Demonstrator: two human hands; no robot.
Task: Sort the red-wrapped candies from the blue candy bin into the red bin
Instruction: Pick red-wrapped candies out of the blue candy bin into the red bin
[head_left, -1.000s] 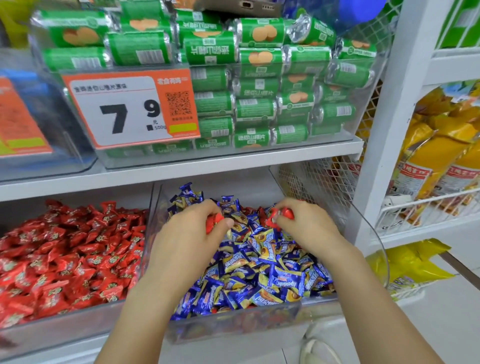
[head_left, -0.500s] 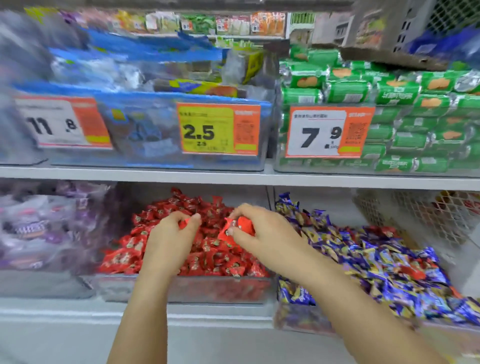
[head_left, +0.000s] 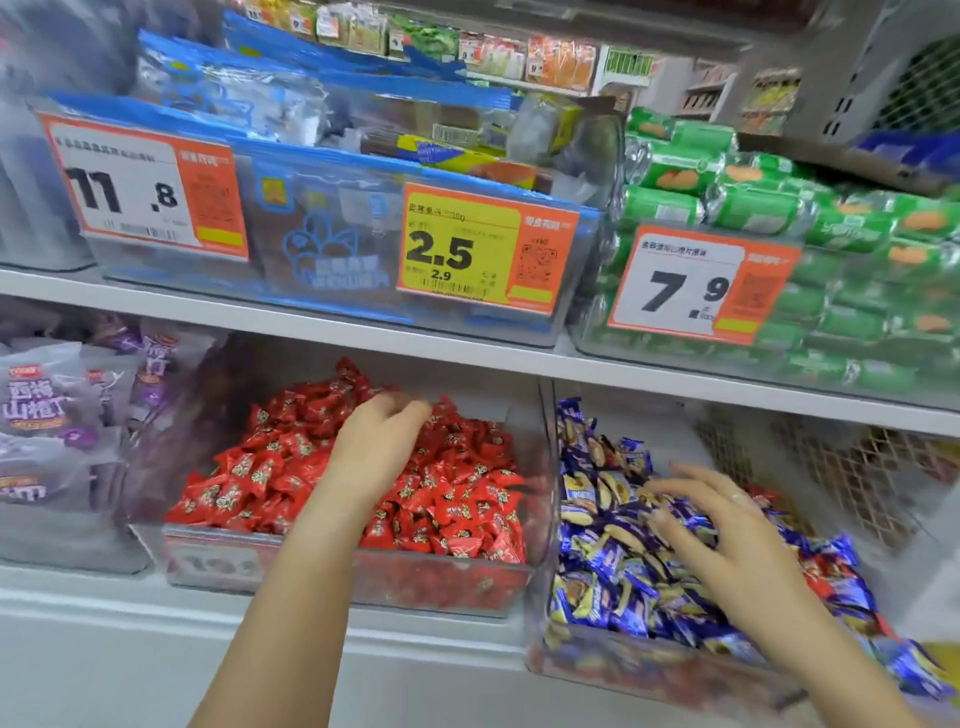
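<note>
The clear red bin (head_left: 441, 587) sits mid-shelf, heaped with red-wrapped candies (head_left: 270, 478). My left hand (head_left: 374, 447) is over the back of that heap, palm down, with loosely bent fingers touching the candies; I see nothing held in it. To the right stands the clear blue candy bin (head_left: 623, 670), full of blue-wrapped candies (head_left: 613, 561). A few red-wrapped candies (head_left: 826, 571) lie among them at its right side. My right hand (head_left: 727, 540) hovers just over the blue candies with fingers spread and holds nothing.
Purple snack bags (head_left: 47, 415) fill the bin left of the red one. A white shelf board (head_left: 467, 358) runs close above both bins, carrying green biscuit rolls (head_left: 857, 260) and blue-edged packs. A wire mesh basket (head_left: 857, 467) borders the blue bin on the right.
Both hands held red candies over the red bin; now neither shows one. My right hand has moved right over the blue bin, fingers spread. My left hand has moved deeper into the red heap.
</note>
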